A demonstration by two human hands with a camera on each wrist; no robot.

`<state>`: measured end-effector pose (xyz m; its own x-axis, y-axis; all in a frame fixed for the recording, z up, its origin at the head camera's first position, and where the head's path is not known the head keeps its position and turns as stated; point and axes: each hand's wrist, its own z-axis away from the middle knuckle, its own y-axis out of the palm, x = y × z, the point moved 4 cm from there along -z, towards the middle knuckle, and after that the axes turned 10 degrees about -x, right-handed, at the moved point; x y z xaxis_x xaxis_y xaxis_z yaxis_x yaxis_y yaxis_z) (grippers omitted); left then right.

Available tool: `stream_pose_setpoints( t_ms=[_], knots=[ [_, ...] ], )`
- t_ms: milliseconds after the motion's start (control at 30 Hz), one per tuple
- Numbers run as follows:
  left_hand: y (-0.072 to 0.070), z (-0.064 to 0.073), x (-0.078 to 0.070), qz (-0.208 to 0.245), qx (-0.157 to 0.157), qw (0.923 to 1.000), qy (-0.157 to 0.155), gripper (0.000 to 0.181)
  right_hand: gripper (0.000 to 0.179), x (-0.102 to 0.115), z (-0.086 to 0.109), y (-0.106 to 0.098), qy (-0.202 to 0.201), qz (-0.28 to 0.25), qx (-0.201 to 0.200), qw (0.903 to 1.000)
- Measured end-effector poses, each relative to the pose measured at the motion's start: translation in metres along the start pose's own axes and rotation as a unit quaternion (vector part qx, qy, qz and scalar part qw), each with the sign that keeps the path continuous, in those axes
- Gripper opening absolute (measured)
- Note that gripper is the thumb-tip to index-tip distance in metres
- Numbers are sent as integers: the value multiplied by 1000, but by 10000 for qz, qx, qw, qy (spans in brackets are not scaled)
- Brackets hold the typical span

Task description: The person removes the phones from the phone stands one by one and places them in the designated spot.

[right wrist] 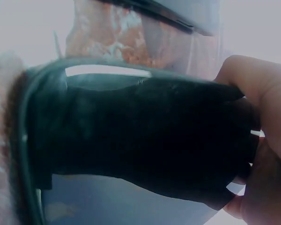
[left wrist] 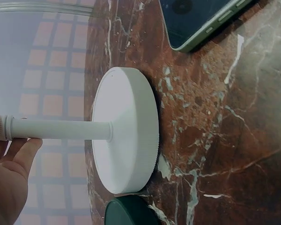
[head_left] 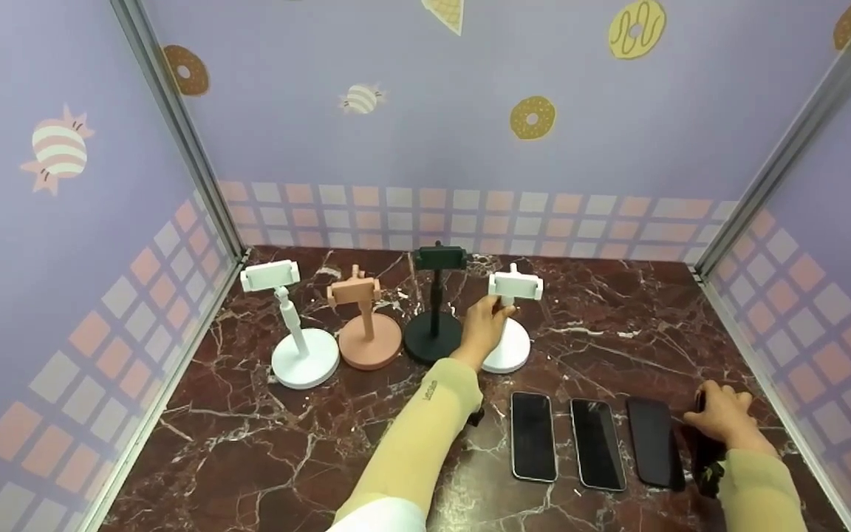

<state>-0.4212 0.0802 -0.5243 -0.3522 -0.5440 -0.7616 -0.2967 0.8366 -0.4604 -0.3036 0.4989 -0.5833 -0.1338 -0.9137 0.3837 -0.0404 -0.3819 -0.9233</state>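
My left hand (head_left: 486,325) grips the upper stem of the rightmost white phone stand (head_left: 518,286), just below its clamp. In the left wrist view, fingers curl around the ribbed collar of that stem, and the round white base (left wrist: 126,131) rests on the table. At the far right my right hand (head_left: 725,414) holds a dark smartphone (right wrist: 131,126) by its top end, thumb on one edge and fingers on the other. Its glossy face fills much of the right wrist view with reflections. Most of this phone is hidden in the head view.
Three phones lie in a row: one (head_left: 533,436), a second (head_left: 597,443) and a third (head_left: 654,442). Left of my left hand stand a black stand (head_left: 434,336), a pink stand (head_left: 370,341) and another white stand (head_left: 305,358). Patterned walls enclose the marbled table (head_left: 248,458).
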Motion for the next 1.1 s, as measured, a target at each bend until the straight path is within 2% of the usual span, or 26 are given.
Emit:
stream_pose_setpoints(
  t_ms=[100,167,367,400,733,900,1100],
  knots=[
    [0,-1,3,81,53,9999,-49,22,46,0,-2,4,-23,-12,-25,10000],
    [-1,-1,3,77,19,9999,91,21,45,0,-4,7,-63,-49,-44,10000],
    [0,-2,3,159,96,9998,122,24,41,0,-4,12,-228,-189,-177,9994],
    [1,-2,3,177,141,9997,33,24,41,0,-3,13,-240,-211,-202,9993],
    [1,-1,2,112,100,9998,-107,22,45,-1,1,17,-393,-374,-675,9962],
    [2,0,2,203,245,9990,-320,23,46,-4,3,19,-355,-450,-730,9957],
    [4,-2,2,247,286,9987,-340,22,47,-6,4,20,-311,-491,-783,9952]
  ],
)
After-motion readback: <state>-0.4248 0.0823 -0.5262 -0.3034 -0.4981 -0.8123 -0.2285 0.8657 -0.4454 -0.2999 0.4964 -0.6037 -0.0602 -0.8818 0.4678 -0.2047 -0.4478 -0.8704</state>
